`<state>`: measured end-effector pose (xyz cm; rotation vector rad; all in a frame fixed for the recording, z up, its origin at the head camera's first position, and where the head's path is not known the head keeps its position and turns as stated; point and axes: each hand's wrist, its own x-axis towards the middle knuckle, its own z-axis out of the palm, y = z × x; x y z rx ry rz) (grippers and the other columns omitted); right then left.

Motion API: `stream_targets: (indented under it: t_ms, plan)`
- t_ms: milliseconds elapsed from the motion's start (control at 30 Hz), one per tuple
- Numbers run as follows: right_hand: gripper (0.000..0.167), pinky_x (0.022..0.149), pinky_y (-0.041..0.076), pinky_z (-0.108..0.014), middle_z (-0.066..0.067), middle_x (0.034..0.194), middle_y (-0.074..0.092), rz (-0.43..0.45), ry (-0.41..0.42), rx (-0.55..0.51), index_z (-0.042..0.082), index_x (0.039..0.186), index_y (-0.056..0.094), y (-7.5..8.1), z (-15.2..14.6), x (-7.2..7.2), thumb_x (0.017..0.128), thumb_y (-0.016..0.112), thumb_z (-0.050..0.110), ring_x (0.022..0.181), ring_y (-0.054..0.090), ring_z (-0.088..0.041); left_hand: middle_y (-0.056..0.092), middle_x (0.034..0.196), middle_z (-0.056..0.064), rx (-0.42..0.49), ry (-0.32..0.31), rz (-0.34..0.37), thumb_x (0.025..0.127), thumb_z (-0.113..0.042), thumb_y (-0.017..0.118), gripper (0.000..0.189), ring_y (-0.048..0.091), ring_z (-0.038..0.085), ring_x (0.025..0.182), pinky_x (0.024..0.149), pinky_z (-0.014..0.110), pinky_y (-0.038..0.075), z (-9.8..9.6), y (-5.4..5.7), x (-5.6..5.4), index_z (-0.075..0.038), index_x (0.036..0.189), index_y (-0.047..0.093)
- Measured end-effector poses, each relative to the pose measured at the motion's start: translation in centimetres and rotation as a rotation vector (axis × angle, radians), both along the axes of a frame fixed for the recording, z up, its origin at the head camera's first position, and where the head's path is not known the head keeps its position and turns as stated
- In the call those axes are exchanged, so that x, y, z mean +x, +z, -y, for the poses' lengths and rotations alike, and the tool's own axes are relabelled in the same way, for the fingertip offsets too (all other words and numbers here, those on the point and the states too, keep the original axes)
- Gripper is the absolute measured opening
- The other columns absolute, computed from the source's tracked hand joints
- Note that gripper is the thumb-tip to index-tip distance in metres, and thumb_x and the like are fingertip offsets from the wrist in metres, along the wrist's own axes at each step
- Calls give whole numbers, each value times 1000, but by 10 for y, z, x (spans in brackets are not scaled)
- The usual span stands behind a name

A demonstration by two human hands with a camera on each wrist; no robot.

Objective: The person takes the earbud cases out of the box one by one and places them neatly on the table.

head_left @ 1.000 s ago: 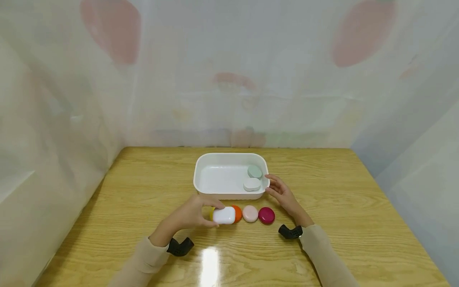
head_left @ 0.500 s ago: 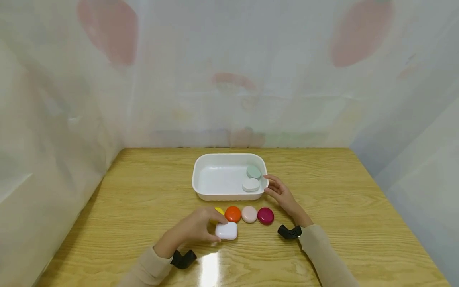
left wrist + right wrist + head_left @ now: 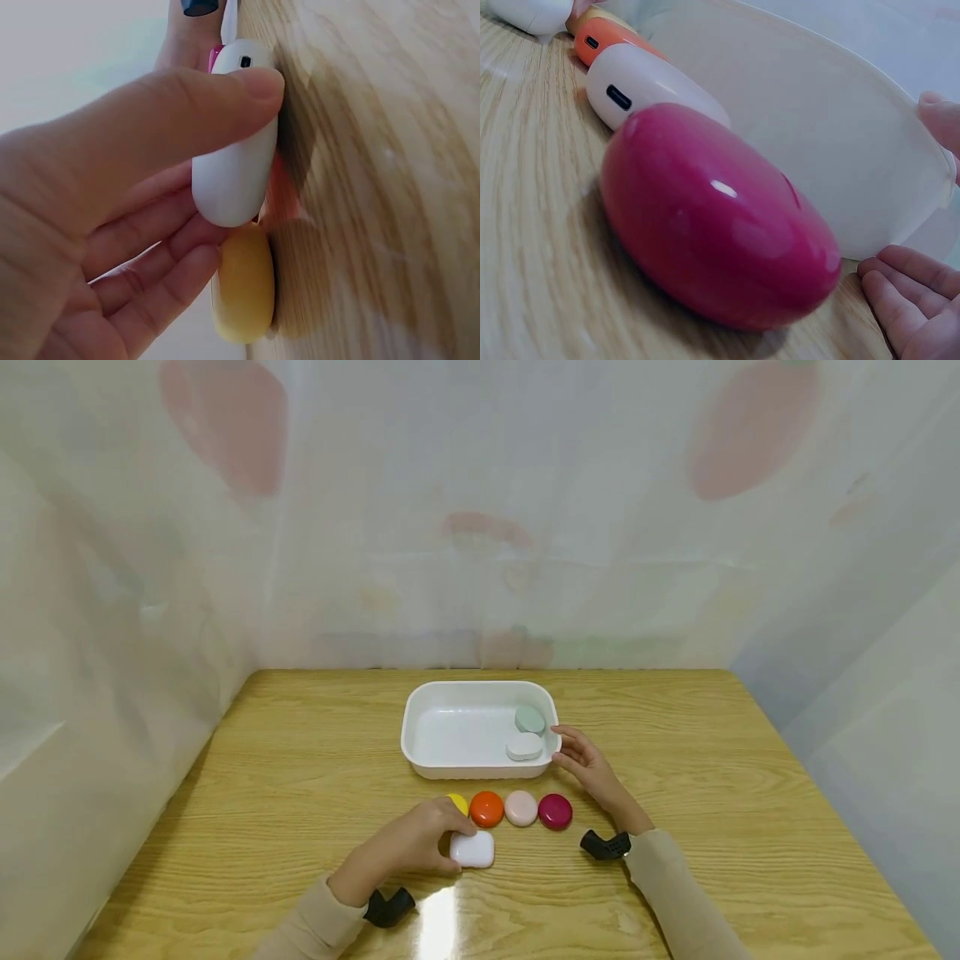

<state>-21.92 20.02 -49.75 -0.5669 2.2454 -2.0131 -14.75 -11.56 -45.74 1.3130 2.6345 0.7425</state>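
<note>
My left hand (image 3: 420,839) pinches a white earbud charging case (image 3: 472,849) between thumb and fingers, close over the table in front of the row. In the left wrist view the thumb lies across the side of the white case (image 3: 236,176), just below its charging port. A yellow round case (image 3: 244,285) is partly behind the fingers. To its right in the row sit an orange case (image 3: 487,808), a pale pink one (image 3: 521,807) and a magenta one (image 3: 555,812). My right hand (image 3: 592,768) touches the right end of a white bin (image 3: 420,768) with extended fingertips.
Inside the bin, at its right end, lie a pale green case (image 3: 530,719) and a white oval one (image 3: 524,746). The bin stands behind the row on a wooden table (image 3: 315,752). A printed curtain (image 3: 480,593) hangs along the back and sides.
My left hand has drawn the white case back from over the yellow and orange ones, toward the body, uncovering the orange case. The right hand has stayed at the bin.
</note>
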Motion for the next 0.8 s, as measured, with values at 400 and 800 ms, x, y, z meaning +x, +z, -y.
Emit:
stream_targets:
  t_ms: [400, 800]
  plan:
    - [49, 89, 48, -10, -41, 130, 46, 9, -16, 31, -8, 139, 35, -1, -2, 0, 97, 55, 8, 107, 58, -1, 69, 102, -1, -53, 43, 9, 68, -17, 85, 40, 58, 9, 95, 84, 20, 51, -5, 1, 6, -10, 105, 71]
    - [48, 89, 49, -10, -41, 131, 46, 16, -12, 29, -6, 139, 35, -1, -1, 0, 97, 54, 8, 107, 58, 0, 70, 100, 1, -84, 68, -59, 71, -26, 85, 39, 58, 9, 90, 79, 19, 51, -7, 2, 7, -9, 104, 71]
